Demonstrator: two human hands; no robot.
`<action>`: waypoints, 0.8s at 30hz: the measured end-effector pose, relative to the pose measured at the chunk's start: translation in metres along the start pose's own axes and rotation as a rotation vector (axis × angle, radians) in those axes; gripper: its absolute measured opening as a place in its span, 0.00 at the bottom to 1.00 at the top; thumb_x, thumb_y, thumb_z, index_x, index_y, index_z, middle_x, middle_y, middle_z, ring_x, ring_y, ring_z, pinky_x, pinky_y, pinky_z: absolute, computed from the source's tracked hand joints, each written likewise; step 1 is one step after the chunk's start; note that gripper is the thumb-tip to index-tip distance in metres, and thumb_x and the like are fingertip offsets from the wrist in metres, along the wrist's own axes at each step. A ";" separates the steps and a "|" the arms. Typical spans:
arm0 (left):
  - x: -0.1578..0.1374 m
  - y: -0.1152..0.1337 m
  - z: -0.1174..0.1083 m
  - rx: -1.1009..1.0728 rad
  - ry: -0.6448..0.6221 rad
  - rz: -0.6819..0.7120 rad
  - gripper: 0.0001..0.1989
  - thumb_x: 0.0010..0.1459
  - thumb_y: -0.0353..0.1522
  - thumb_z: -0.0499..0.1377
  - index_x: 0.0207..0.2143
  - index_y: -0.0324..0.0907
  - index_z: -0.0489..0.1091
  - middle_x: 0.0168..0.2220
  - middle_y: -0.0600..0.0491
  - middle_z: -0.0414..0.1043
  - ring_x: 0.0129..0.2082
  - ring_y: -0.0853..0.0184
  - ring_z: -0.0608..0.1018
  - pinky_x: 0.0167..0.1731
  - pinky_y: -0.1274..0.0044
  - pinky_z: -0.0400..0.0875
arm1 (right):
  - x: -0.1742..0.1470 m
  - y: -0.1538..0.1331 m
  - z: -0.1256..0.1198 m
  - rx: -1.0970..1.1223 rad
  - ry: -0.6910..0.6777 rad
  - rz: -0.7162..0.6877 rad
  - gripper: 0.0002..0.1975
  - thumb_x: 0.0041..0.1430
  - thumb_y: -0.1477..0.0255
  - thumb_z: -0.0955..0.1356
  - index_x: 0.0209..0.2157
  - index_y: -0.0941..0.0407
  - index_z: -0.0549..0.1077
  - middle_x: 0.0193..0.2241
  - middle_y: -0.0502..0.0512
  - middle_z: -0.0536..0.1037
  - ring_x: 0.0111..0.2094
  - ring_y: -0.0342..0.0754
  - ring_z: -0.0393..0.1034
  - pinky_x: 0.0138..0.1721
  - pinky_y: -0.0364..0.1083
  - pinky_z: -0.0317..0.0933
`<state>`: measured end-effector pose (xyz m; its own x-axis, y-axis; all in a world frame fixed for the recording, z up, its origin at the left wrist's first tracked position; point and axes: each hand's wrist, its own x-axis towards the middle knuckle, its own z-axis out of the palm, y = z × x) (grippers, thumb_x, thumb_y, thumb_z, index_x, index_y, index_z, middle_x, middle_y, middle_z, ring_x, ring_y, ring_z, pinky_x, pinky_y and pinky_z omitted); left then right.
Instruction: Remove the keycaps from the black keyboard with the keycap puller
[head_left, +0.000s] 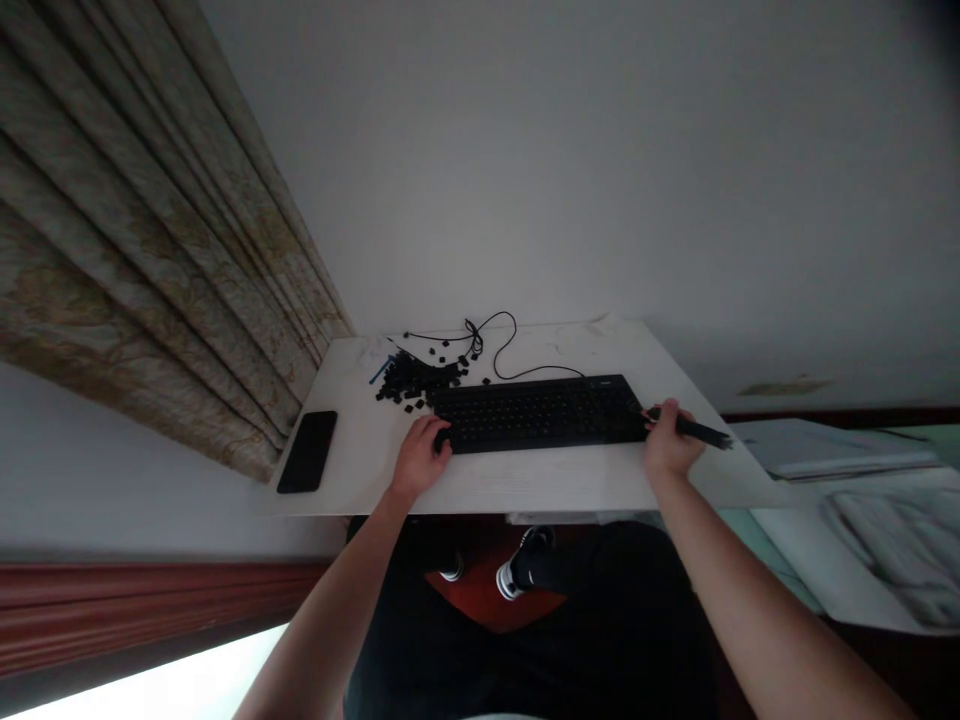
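A black keyboard [525, 415] lies on the white table, its cable running off the back. At its left front corner is my left hand [421, 455], with the fingers curled against the edge. My right hand [671, 440] is closed around a dark, slim tool [703, 432] at the keyboard's right end. The tool's outer end looks ragged, and a thin tip points over the right-hand keys; its exact kind is unclear. Left of the keyboard's back corner lies a heap of loose black keycaps [411, 375], with several scattered around it.
A black phone [307, 452] lies at the left of the white table [540, 485]. The black cable [514, 345] loops near the wall. A thin blue stick [380, 370] rests by the keycaps. A curtain [165, 220] hangs at left; papers [840, 448] lie beyond the right edge.
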<state>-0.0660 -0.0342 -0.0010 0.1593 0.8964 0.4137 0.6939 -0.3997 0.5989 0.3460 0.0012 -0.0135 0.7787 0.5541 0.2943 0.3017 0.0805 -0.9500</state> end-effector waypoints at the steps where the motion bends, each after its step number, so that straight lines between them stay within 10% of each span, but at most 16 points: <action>1: 0.001 0.000 0.000 0.002 -0.001 0.007 0.16 0.56 0.25 0.59 0.46 0.45 0.73 0.50 0.48 0.70 0.53 0.59 0.72 0.57 0.64 0.69 | -0.001 -0.006 0.000 0.014 0.022 0.035 0.29 0.54 0.42 0.64 0.31 0.57 0.69 0.24 0.55 0.75 0.25 0.49 0.72 0.26 0.48 0.68; 5: 0.002 -0.004 0.003 -0.017 -0.005 0.026 0.14 0.55 0.26 0.61 0.45 0.45 0.73 0.48 0.48 0.71 0.52 0.59 0.72 0.56 0.64 0.69 | -0.031 -0.046 0.017 0.020 -0.130 0.061 0.27 0.50 0.45 0.70 0.30 0.58 0.72 0.23 0.56 0.76 0.21 0.47 0.71 0.21 0.45 0.66; 13: 0.001 -0.006 0.004 -0.041 -0.012 0.022 0.16 0.54 0.29 0.64 0.47 0.45 0.74 0.49 0.48 0.71 0.52 0.57 0.72 0.55 0.63 0.70 | -0.147 -0.134 0.095 0.033 -1.068 0.318 0.12 0.55 0.61 0.72 0.29 0.56 0.74 0.19 0.53 0.77 0.19 0.45 0.73 0.17 0.40 0.67; 24: 0.003 -0.009 0.005 -0.066 0.000 0.013 0.11 0.58 0.28 0.61 0.44 0.45 0.75 0.44 0.49 0.74 0.48 0.60 0.74 0.52 0.65 0.71 | -0.166 -0.147 0.135 -0.236 -1.154 0.124 0.12 0.56 0.64 0.70 0.23 0.56 0.73 0.16 0.55 0.76 0.16 0.48 0.72 0.15 0.42 0.64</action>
<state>-0.0687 -0.0266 -0.0084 0.1675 0.8911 0.4217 0.6443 -0.4227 0.6374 0.0983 0.0097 0.0634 -0.1103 0.9771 -0.1822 0.4476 -0.1148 -0.8868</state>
